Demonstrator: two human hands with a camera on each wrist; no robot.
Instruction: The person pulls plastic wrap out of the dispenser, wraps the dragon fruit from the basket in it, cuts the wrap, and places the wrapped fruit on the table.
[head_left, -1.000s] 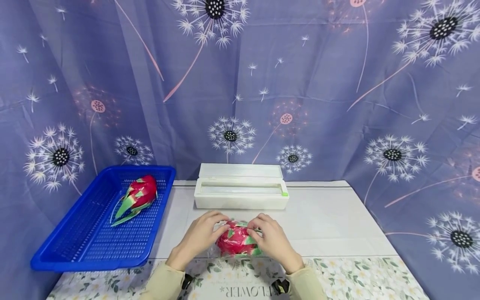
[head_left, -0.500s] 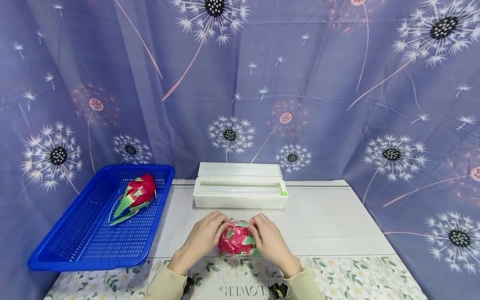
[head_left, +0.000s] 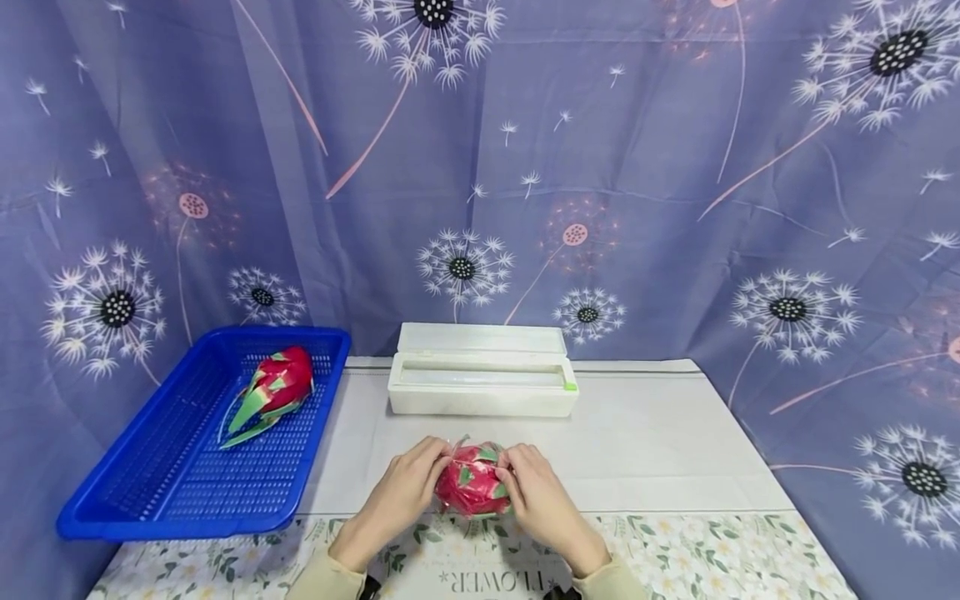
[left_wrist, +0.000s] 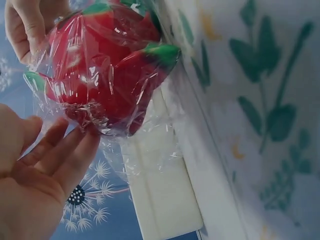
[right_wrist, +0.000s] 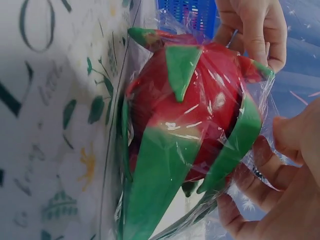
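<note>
A red dragon fruit with green scales (head_left: 471, 483), wrapped in clear cling film (left_wrist: 150, 135), lies between both hands at the front middle of the table. At the fruit's left end, my left hand (head_left: 407, 481) pinches the film between thumb and fingers; its fingertips are right at the fruit in the left wrist view. On the other end my right hand (head_left: 542, 492) holds the film, its fingers curled at the fruit's upper side. Loose, crinkled film sticks out past the fruit in the left wrist view. Long green scales (right_wrist: 165, 175) point downward in the right wrist view.
Behind the fruit stands a white cling film dispenser box (head_left: 483, 402), its lid raised and a roll inside. A blue basket (head_left: 187, 525) at the left holds another dragon fruit (head_left: 281, 387). A patterned curtain (head_left: 637, 250) hangs behind the table.
The wrapped dragon fruit has turned a little between the hands, showing different scales. Both hands have shifted slightly nearer the body, their fingers regripping the film. Basket and box stay put.
</note>
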